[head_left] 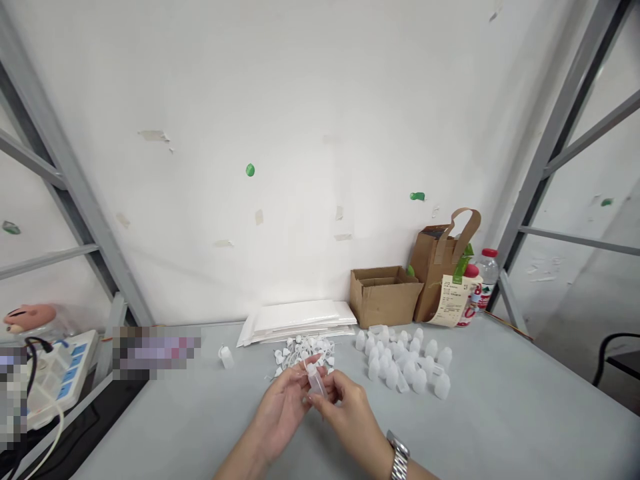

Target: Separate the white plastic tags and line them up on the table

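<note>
A small translucent plastic bottle (317,385) is tilted between my two hands, its top end toward the wall. My right hand (347,403) is closed, with thumb and fingers pinching the bottle's body. My left hand (280,413) is closed around its upper end, the fingertips at a white cap (312,369) with a thin strap. Whether the cap is seated on the neck is too small to tell. Just beyond my hands is a pile of white strapped caps (300,350). Many translucent bottles (400,357) lie and stand to the right. One capped bottle (227,357) stands apart at the left.
Flat white packages (300,316) lie along the wall. A cardboard box (383,303), a brown paper bag (430,260) and a red-capped bottle (489,267) stand at the back right. At the left edge are a power strip (75,367) and cables. A metal watch (399,459) circles my right wrist.
</note>
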Tool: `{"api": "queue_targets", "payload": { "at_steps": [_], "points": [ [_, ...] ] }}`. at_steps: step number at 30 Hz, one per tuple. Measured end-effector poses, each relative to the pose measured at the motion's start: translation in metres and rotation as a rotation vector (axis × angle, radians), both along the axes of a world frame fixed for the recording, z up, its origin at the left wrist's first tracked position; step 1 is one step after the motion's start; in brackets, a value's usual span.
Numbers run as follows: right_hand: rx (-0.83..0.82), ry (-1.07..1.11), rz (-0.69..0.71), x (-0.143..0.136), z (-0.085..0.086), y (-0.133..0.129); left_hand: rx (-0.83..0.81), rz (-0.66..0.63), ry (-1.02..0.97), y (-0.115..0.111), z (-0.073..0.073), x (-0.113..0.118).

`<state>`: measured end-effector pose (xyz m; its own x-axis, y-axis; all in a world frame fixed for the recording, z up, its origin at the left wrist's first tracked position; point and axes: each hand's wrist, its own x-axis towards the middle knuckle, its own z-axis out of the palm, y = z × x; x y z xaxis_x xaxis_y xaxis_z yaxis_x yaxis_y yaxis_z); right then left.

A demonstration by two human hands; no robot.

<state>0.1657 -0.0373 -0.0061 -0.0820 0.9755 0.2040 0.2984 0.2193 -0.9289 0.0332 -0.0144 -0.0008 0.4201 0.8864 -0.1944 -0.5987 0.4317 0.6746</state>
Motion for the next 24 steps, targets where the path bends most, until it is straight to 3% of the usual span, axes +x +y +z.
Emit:
{"api": "queue_targets", "payload": {
  "at_steps": [8,24],
  "points": [
    [-0.031,0.034,0.001,-0.003,-0.003,0.000,-0.039,0.014,0.026,-0.004,0.009,0.004],
    [-0.025,0.027,0.015,-0.005,-0.002,-0.002,-0.088,0.071,0.008,-0.006,0.010,0.008]
  ]
}}
